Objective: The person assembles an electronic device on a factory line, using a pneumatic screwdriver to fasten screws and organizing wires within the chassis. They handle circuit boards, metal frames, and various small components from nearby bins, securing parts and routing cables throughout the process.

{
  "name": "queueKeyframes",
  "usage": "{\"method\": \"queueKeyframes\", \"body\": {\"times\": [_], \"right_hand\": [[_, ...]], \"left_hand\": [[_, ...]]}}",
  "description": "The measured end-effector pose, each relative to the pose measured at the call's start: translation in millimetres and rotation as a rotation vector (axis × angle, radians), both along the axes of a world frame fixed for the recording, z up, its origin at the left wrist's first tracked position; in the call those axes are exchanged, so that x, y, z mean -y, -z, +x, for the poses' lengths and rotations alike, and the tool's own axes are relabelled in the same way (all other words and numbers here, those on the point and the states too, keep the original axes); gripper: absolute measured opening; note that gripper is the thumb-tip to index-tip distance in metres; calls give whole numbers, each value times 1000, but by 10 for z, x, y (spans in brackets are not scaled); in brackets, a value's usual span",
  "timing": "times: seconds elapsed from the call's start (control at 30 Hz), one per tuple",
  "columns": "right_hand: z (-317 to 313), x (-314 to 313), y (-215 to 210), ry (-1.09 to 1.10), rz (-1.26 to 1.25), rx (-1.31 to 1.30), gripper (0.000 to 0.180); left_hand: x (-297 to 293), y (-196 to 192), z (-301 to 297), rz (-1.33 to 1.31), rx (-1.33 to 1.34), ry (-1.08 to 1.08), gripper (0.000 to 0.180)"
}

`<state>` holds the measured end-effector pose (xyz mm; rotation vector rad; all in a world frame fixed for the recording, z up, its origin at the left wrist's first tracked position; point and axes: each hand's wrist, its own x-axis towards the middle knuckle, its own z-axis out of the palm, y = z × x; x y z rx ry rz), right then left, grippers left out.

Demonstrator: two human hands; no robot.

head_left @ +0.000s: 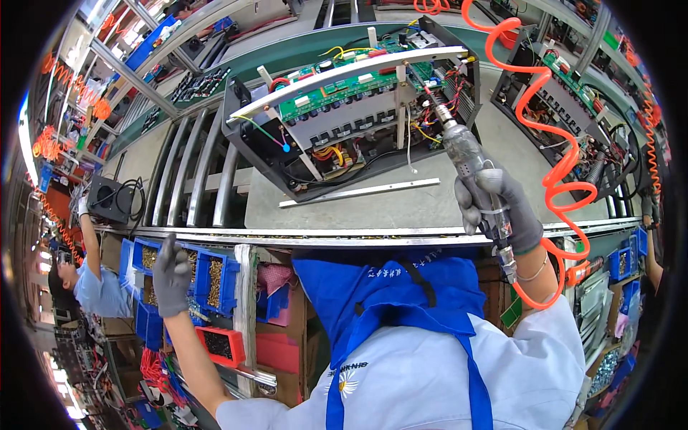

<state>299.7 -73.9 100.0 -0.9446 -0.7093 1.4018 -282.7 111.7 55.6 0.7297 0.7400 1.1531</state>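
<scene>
My right hand [502,201], in a grey glove, is wrapped round a pneumatic screwdriver [462,148]. The tool's bit points up and left at the near right corner of an open machine chassis [373,161], close to a white rail [351,80] across its top. Inside sit a green circuit board [337,89], black parts and coloured wires. A coiled orange air hose [566,165] runs to the tool's lower end. My left hand [172,276], also gloved, is over blue bins of brass-coloured screws [215,283], fingers pointing up; whether they pinch anything is too small to tell.
A loose white bar [358,193] lies on the grey board before the chassis. Metal rollers [204,168] are to its left, and another open chassis [566,107] stands right. A red box of dark screws [220,345] sits below the blue bins. Another person [100,276] works at far left.
</scene>
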Motion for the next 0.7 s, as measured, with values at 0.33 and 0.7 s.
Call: {"method": "queueKeyframes", "body": {"times": [0.33, 0.7], "right_hand": [[86, -104, -54, 18, -46, 68, 69], [194, -123, 33, 21, -62, -62, 69]], "left_hand": [[-774, -1304, 3611, 1112, -737, 216, 29], [-1795, -838, 5034, 1228, -857, 887, 26]]}}
